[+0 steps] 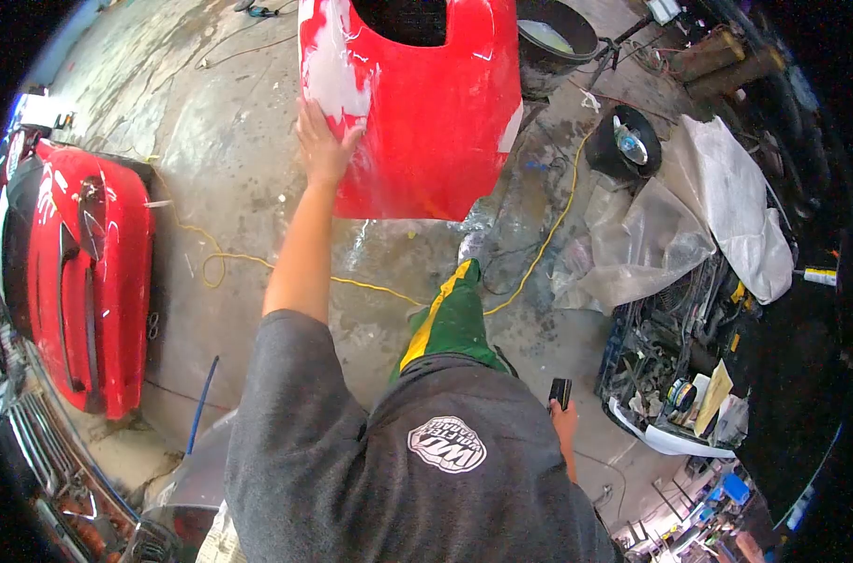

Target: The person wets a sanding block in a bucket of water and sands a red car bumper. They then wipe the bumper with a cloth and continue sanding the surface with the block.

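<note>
A red car body panel with a dark cut-out at its top stands in front of me. Down its left side runs a patch of whitish grey filler. My left hand lies flat with fingers stretched out over the panel's left edge, at the lower end of that patch. Down by my right side, my right hand is closed around a small black block, apart from the panel. Part of that hand's grip is hidden by its angle.
A yellow cord crosses the concrete floor by my feet. Left stands a red car. To the right are a black bucket, plastic sheeting and an open engine bay. A large dark tub sits behind the panel.
</note>
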The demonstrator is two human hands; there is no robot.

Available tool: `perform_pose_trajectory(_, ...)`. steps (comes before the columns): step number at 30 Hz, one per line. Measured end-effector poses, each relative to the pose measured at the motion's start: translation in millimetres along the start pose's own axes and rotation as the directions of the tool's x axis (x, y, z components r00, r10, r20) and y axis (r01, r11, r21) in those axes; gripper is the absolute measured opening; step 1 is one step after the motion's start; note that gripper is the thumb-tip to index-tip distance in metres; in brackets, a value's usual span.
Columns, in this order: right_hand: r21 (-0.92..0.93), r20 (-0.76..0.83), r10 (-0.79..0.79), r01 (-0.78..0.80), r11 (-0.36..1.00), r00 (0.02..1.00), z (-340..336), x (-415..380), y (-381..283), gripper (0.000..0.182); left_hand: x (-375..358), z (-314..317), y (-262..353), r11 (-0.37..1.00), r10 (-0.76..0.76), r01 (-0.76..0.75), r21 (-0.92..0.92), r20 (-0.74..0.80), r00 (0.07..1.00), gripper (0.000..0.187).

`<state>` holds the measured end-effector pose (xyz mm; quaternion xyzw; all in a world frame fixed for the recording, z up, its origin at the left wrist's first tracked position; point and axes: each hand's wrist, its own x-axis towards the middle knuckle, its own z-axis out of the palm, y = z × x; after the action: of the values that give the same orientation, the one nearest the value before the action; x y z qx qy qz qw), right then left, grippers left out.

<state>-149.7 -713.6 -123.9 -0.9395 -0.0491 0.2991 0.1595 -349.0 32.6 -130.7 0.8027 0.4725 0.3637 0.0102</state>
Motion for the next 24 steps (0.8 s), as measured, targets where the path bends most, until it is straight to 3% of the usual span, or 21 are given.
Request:
perform_pose_trajectory(3, 0.035, -0.003, -0.048, 0.048, 0.998, 0.999, 12, 13, 18, 0.027, -10, -13, 1, 0.996, -0.079, 0.085, -0.032, 0.138, 0.987, 0.125)
perform_pose_trajectory(6, 0.085, 0.026, -0.018, 0.016, 0.996, 0.999, 7, -5, -9, 0.027, 1, -29, -3, 0.982, -0.060, 0.081, -0.173, 0.125, 0.990, 0.125)
perform_pose_trajectory(9, 0.089, 0.072, -0.038, 0.032, 0.996, 0.997, 3, -15, -24, 0.026, 32, -33, -14, 0.983, -0.073, 0.089, -0.158, 0.101, 0.992, 0.123)
perform_pose_trajectory(12, 0.028, 0.043, -0.120, 0.119, 0.993, 0.992, 18, 0, 11, 0.024, 84, -60, -20, 0.938, -0.150, 0.253, -0.238, 0.378, 0.913, 0.125)
perform_pose_trajectory(16, 0.108, 0.004, -0.090, 0.090, 0.990, 0.996, 41, 26, 49, 0.024, 128, -83, -10, 0.964, -0.221, 0.259, -0.056, 0.370, 0.902, 0.115)
perform_pose_trajectory(19, 0.298, 0.053, -0.034, 0.016, 0.954, 0.998, 43, 31, 32, 0.026, 162, -81, -3, 0.956, -0.237, 0.268, -0.118, 0.222, 0.946, 0.107)
perform_pose_trajectory(22, 0.154, -0.042, -0.066, 0.072, 0.986, 0.997, 62, 41, 34, 0.027, 172, -42, -21, 0.982, 0.184, -0.181, -0.052, 0.060, 0.981, 0.099)
perform_pose_trajectory(24, 0.280, 0.016, -0.015, 0.010, 0.960, 1.000, 58, 26, -1, 0.028, 161, -23, -14, 0.977, 0.169, -0.155, -0.146, 0.093, 0.981, 0.099)
